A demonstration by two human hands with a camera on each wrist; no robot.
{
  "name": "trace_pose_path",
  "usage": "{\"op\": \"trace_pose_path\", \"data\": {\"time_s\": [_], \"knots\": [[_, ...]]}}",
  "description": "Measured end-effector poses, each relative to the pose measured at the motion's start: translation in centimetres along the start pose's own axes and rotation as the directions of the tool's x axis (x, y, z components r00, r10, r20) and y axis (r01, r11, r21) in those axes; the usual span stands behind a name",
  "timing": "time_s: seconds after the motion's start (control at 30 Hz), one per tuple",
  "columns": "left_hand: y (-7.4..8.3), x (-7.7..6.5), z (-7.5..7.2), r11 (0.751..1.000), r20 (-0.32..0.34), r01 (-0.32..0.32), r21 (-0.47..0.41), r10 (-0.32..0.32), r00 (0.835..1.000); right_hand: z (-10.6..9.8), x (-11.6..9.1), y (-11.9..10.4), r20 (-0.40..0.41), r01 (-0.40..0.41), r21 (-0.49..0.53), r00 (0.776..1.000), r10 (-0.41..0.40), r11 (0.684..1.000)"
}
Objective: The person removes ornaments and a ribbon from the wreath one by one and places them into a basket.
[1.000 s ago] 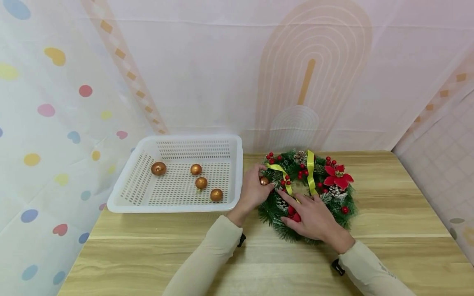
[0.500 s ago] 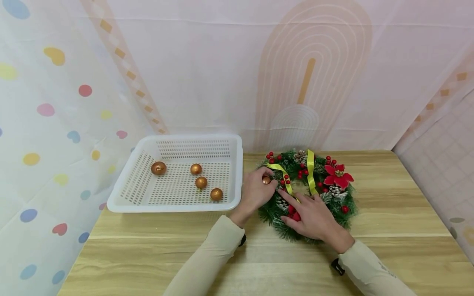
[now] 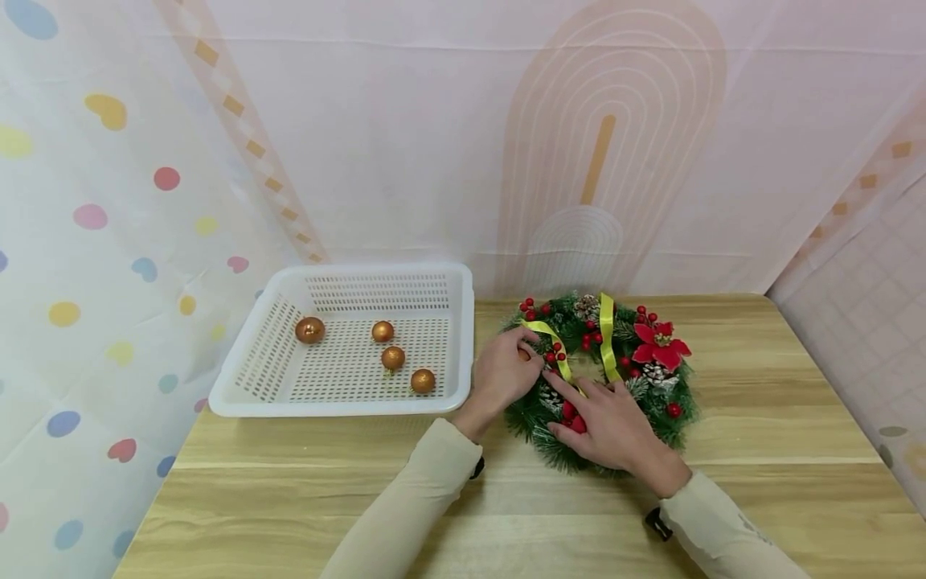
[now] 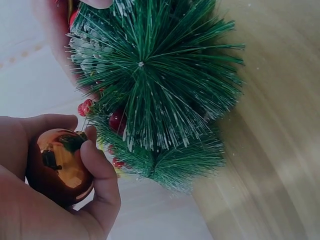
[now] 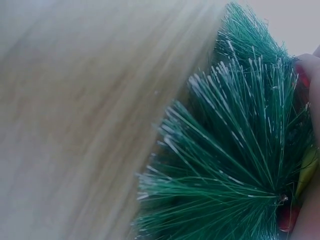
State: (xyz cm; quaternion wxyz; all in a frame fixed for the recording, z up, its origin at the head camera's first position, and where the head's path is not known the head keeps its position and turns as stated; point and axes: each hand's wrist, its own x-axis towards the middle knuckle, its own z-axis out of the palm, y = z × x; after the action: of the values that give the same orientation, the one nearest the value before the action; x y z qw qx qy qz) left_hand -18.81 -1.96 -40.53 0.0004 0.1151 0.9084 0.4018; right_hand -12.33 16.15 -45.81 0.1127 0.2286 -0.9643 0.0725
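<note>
A shiny copper Christmas bauble (image 4: 65, 172) is pinched between the fingers and thumb of my left hand (image 3: 504, 376), at the left side of a green wreath (image 3: 531, 422). In the head view that hand covers most of the bauble. My right hand (image 3: 611, 422) lies over the wreath's front with fingers extended, its index fingertip close to the left hand's fingertips. Yellow ribbon (image 3: 606, 334), red berries (image 3: 592, 336), frosted pine cones (image 3: 658, 373) and a red poinsettia (image 3: 661, 346) decorate the wreath. Frosted needles fill much of both wrist views.
Left of the wreath stands a white perforated plastic basket (image 3: 242, 394) holding several copper baubles, one of them a larger bauble (image 3: 309, 330). The wood-grain table (image 3: 550, 531) backs onto a pale printed curtain (image 3: 405, 161).
My left hand has shifted slightly right with the bauble, further over the wreath, and now hides more of it. The right hand and the basket look unchanged.
</note>
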Motion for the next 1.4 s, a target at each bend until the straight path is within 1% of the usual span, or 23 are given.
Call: {"op": "trace_pose_path", "data": {"time_s": [0.13,0.27,0.37,0.63,0.8,0.93,1.13,1.3,1.4], "knots": [[0.2,0.0,-0.1,0.999,-0.01,-0.011,0.035,0.012,1.0,0.0,0.0,0.0,0.002,-0.002,0.001,1.0,0.002,1.0],[0.4,0.0,-0.1,0.999,-0.02,0.006,0.053,-0.004,1.0,0.0,0.0,0.0,-0.002,0.001,-0.004,1.0,-0.001,1.0],[0.5,0.1,-0.1,0.998,-0.016,0.025,0.061,-0.024,1.0,0.1,0.0,0.0,-0.005,0.002,-0.011,1.0,-0.002,1.0],[0.6,0.2,-0.1,0.996,0.003,0.041,0.08,-0.041,0.999,0.0,0.0,0.0,0.003,-0.008,-0.006,1.0,0.008,1.0],[0.4,0.4,0.0,0.998,0.006,0.057,0.033,-0.057,0.998,0.0,0.0,0.0,-0.001,-0.003,-0.007,1.0,0.003,1.0],[0.2,0.6,0.0,0.998,0.0,0.053,-0.021,-0.053,0.999,0.1,0.0,0.0,-0.003,-0.001,-0.007,1.0,0.001,1.0],[0.1,0.8,-0.1,0.994,0.001,0.069,-0.089,-0.07,0.998,0.1,0.0,0.0,-0.005,-0.001,-0.011,1.0,0.001,1.0],[0.4,1.2,0.0,0.986,0.02,0.113,-0.127,-0.111,0.994,0.1,0.0,-0.1,0.001,-0.005,-0.004,1.0,0.005,1.0],[0.7,1.5,0.1,0.973,0.039,0.153,-0.171,-0.149,0.988,0.1,0.0,-0.1,0.0,-0.007,-0.004,1.0,0.007,1.0]]}}
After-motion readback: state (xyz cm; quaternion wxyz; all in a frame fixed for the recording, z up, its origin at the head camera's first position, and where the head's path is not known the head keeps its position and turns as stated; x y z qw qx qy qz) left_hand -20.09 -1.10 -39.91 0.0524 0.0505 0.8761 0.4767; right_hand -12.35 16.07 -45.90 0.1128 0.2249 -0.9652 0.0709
